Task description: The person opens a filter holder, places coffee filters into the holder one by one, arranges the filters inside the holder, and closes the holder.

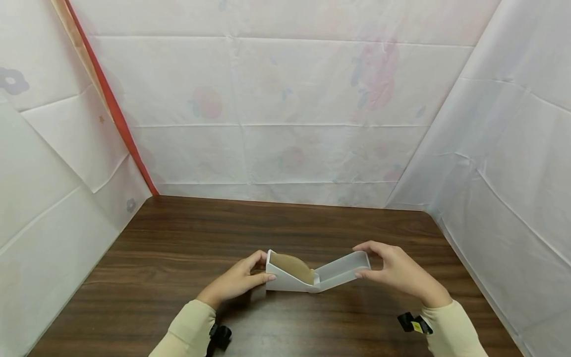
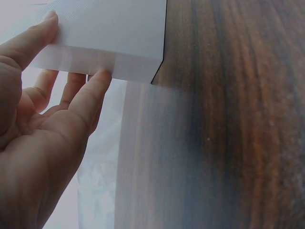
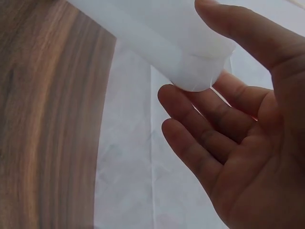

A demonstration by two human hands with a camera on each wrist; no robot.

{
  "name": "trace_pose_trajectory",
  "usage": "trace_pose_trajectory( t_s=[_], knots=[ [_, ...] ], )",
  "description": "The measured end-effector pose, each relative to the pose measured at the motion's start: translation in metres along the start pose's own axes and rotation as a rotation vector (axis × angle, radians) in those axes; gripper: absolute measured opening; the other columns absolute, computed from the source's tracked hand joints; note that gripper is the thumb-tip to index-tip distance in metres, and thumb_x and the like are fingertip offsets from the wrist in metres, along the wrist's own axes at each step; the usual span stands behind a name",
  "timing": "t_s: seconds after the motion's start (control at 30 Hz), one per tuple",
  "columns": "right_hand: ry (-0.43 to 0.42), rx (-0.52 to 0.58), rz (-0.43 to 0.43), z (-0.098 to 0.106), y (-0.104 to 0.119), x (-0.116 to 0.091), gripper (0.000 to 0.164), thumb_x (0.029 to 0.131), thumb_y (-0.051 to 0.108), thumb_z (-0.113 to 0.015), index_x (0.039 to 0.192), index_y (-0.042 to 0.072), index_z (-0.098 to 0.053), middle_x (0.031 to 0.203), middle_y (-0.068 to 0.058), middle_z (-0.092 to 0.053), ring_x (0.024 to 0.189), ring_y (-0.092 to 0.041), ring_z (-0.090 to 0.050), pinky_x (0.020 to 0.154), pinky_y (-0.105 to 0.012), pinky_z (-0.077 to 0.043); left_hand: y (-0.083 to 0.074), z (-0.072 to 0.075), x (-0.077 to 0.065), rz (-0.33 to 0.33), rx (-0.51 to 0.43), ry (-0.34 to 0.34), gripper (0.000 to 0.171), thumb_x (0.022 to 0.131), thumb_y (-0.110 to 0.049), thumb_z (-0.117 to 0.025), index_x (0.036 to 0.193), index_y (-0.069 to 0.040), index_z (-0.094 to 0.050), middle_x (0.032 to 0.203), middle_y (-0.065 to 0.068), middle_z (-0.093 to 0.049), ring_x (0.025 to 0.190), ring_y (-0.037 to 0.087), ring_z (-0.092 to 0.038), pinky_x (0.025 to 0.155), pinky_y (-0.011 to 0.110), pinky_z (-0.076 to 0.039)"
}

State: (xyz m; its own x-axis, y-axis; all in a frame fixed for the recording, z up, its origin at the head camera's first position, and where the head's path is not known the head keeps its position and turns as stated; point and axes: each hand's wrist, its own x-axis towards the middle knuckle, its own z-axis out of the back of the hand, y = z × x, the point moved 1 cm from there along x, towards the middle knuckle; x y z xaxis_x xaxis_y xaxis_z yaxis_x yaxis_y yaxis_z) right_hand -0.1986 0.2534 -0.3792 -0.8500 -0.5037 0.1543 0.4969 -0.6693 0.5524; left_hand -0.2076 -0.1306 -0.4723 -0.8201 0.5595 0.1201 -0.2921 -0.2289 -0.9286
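A white box (image 1: 285, 278) with a hinged, translucent lid (image 1: 341, 271) stands opened out above the table's middle front. Inside it sits a stack of tan, round-edged sheets (image 1: 292, 266) that look like coffee filter papers. My left hand (image 1: 238, 277) grips the box's left end, thumb on the near side and fingers at the end and far side. In the left wrist view that hand (image 2: 52, 114) holds the box's white corner (image 2: 109, 38). My right hand (image 1: 399, 270) pinches the raised free end of the lid. The right wrist view shows its thumb and fingers (image 3: 205, 129) about the lid's rounded end (image 3: 195, 71).
A dark wood-grain table (image 1: 250, 228) lies under the hands. White patterned sheets (image 1: 267, 114) hang behind and on both sides, with a red strip (image 1: 111, 99) at the left corner. Black wrist devices (image 1: 219, 337) show at both cuffs.
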Motion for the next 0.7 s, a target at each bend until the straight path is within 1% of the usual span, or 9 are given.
trace_pose_trajectory(
  t_s=[0.2,0.3,0.37,0.57,0.7],
  knots=[
    [0.014,0.059,-0.025,-0.004,-0.006,-0.006,0.055,0.085,0.044,-0.079,0.129,0.018,-0.059,0.105,0.005,-0.067,0.095,-0.013,-0.064,0.074,-0.029,-0.054,0.0,0.0,0.0,-0.002,0.002,-0.001,0.029,0.098,-0.023,-0.068,0.121,-0.011,-0.055,0.115,0.002,-0.066,0.108,0.023,-0.062,0.086,0.031,-0.052],
    [0.025,0.089,-0.041,-0.006,-0.009,-0.009,0.053,0.086,0.043,-0.078,0.128,0.018,-0.059,0.105,0.006,-0.067,0.094,-0.013,-0.063,0.073,-0.029,-0.053,0.0,0.0,0.0,-0.003,0.0,-0.002,0.03,0.098,-0.023,-0.069,0.121,-0.011,-0.055,0.115,0.002,-0.066,0.107,0.023,-0.062,0.086,0.031,-0.052],
    [0.028,0.1,-0.045,-0.007,-0.011,-0.01,0.049,0.087,0.041,-0.078,0.126,0.018,-0.059,0.104,0.006,-0.067,0.094,-0.014,-0.063,0.073,-0.03,-0.054,0.0,0.0,0.0,-0.005,-0.002,-0.002,0.03,0.098,-0.023,-0.069,0.121,-0.011,-0.055,0.115,0.002,-0.066,0.108,0.023,-0.062,0.086,0.031,-0.052],
    [0.013,0.081,-0.031,-0.009,-0.013,-0.009,0.044,0.088,0.04,-0.077,0.123,0.019,-0.061,0.103,0.009,-0.067,0.095,-0.013,-0.064,0.077,-0.035,-0.054,0.0,0.0,0.0,-0.007,-0.002,0.0,0.03,0.098,-0.022,-0.069,0.121,-0.01,-0.055,0.115,0.003,-0.066,0.108,0.024,-0.062,0.086,0.031,-0.052],
    [0.009,0.075,-0.02,-0.009,-0.013,-0.008,0.044,0.088,0.042,-0.077,0.123,0.019,-0.061,0.103,0.01,-0.066,0.095,-0.014,-0.063,0.077,-0.034,-0.054,0.0,0.0,0.0,-0.007,-0.005,0.005,0.03,0.098,-0.023,-0.068,0.122,-0.01,-0.054,0.115,0.003,-0.066,0.108,0.024,-0.062,0.086,0.031,-0.052]
  ],
)
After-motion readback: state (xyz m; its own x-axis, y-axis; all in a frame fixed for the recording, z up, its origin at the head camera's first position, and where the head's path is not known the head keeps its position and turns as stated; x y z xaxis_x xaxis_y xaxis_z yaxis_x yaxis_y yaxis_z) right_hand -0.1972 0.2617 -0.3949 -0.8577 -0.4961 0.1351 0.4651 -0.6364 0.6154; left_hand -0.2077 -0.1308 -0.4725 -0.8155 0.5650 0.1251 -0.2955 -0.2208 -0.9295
